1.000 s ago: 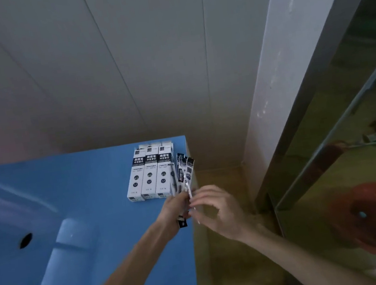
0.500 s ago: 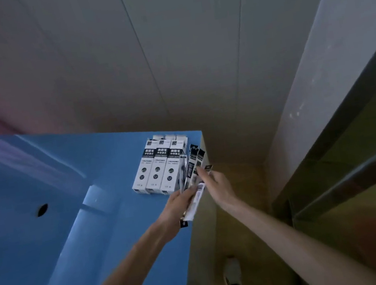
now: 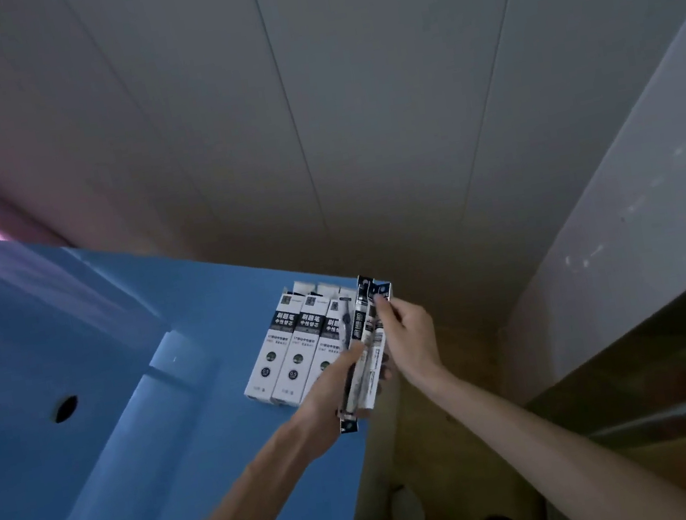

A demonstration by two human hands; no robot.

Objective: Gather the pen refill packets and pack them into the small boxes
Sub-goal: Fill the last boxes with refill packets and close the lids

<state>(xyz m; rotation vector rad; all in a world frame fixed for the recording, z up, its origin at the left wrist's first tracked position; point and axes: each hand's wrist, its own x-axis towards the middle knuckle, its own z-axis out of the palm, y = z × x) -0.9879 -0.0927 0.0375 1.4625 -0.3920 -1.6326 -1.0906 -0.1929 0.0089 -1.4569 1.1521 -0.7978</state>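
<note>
While I watch through the head camera, I place everything against the row of small boxes point(image 3: 296, 347).

Small boxes: three white-and-black cartons side by side on the blue table point(image 3: 156, 421), close to its right edge, their far ends open.

Refill packets point(image 3: 365, 345): a thin fanned bundle just right of the boxes, over the table's edge, lying roughly parallel to them, one black end past the boxes' near ends.

Left hand point(image 3: 330, 395): at the near end of the boxes, fingers curled round the lower half of the bundle, thumb along its left side.

Right hand point(image 3: 411, 338): right of the boxes, fingertips pinching the bundle's top black tabs beside the boxes' far ends.

Table hole point(image 3: 65, 408): a dark round opening well left of the boxes.

Wall point(image 3: 309, 109): pale panels beyond the boxes.
</note>
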